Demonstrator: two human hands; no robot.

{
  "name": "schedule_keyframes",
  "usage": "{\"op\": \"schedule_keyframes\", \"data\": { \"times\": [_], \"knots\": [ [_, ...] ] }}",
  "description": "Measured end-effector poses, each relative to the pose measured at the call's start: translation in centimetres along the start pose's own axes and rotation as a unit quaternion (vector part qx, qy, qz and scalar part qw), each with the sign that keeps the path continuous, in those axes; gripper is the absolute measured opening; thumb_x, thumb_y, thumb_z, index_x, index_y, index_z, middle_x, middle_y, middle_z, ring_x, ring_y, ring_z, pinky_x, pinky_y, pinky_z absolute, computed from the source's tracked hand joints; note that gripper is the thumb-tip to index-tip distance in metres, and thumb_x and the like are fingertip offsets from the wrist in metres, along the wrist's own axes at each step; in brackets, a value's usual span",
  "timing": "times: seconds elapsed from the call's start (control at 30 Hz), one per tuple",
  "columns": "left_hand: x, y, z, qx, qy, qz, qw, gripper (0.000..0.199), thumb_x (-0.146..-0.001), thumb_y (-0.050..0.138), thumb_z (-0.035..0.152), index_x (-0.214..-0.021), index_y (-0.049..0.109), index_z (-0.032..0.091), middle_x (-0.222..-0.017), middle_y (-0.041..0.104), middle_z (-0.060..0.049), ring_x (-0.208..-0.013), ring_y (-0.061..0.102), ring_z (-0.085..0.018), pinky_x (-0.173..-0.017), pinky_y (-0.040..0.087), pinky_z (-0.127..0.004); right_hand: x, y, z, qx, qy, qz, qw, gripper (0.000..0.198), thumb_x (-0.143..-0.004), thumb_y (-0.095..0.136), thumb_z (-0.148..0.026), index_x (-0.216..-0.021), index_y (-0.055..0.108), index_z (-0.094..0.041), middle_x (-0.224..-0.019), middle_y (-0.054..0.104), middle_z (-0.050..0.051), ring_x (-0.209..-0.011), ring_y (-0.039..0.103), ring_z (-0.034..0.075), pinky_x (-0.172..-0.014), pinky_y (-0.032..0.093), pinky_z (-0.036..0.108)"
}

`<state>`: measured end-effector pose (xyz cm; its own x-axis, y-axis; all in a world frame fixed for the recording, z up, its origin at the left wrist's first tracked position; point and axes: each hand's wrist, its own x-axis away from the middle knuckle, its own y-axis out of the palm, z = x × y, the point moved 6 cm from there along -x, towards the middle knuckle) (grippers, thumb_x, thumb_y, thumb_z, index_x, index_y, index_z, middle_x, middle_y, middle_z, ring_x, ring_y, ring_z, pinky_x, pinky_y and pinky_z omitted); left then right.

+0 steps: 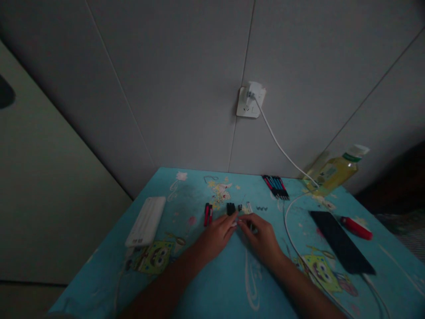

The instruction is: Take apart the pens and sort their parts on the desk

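Note:
My left hand and my right hand meet over the middle of the table. Both are closed, with the fingertips pinching a small whitish piece between them; its kind is too small to make out. Just beyond the left fingertips lie several short black pieces. Two red-and-black pen parts rest to the left of them. Past the right hand there is a thin silvery-white stick, partly covered by the fingers, and beside it a row of small dark coiled pieces like springs.
A row of red, blue and black pens lies near the wall. At left is a white power bank. On the right are a yellow liquid bottle, a dark phone, a red tool handle and a white cable running to the socket.

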<state>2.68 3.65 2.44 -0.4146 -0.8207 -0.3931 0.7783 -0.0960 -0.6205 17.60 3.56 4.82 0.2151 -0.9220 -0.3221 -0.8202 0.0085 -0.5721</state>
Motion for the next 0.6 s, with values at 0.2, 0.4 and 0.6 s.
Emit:
{"op": "schedule_keyframes", "data": {
  "times": [0.2,0.4,0.6],
  "knots": [
    [-0.4,-2.3,-1.7,0.174,-0.131,0.151,0.964,0.034,-0.081,0.072,0.029,-0.112,0.064,0.020,-0.095,0.070,-0.005,-0.087,0.069,-0.018,-0.079,0.057,-0.031,-0.2,0.2,1.8,-0.161,0.123,-0.006,0.979,0.032,-0.087,0.061,-0.047,-0.091,0.069,-0.016,-0.081,0.068,0.004,-0.073,0.060,0.016,-0.066,0.046,0.026],
    [-0.6,-2.5,-2.9,0.327,-0.204,0.182,0.904,0.023,-0.080,0.071,0.034,-0.091,0.064,0.015,-0.085,0.070,-0.004,-0.081,0.068,-0.018,-0.073,0.053,-0.027,0.3,2.3,2.6,-0.262,0.198,-0.029,0.944,0.040,-0.080,0.067,-0.054,-0.088,0.068,-0.014,-0.071,0.066,0.003,-0.063,0.058,0.014,-0.058,0.044,0.024],
    [-0.7,-2.5,-2.7,0.346,-0.205,0.200,0.894,0.031,-0.082,0.069,0.031,-0.107,0.059,0.017,-0.093,0.070,-0.005,-0.088,0.068,-0.018,-0.080,0.054,-0.029,0.8,4.1,3.2,-0.317,0.211,-0.069,0.922,0.040,-0.079,0.072,-0.051,-0.098,0.070,-0.016,-0.074,0.069,0.003,-0.065,0.060,0.014,-0.063,0.046,0.025]
  ]
}}
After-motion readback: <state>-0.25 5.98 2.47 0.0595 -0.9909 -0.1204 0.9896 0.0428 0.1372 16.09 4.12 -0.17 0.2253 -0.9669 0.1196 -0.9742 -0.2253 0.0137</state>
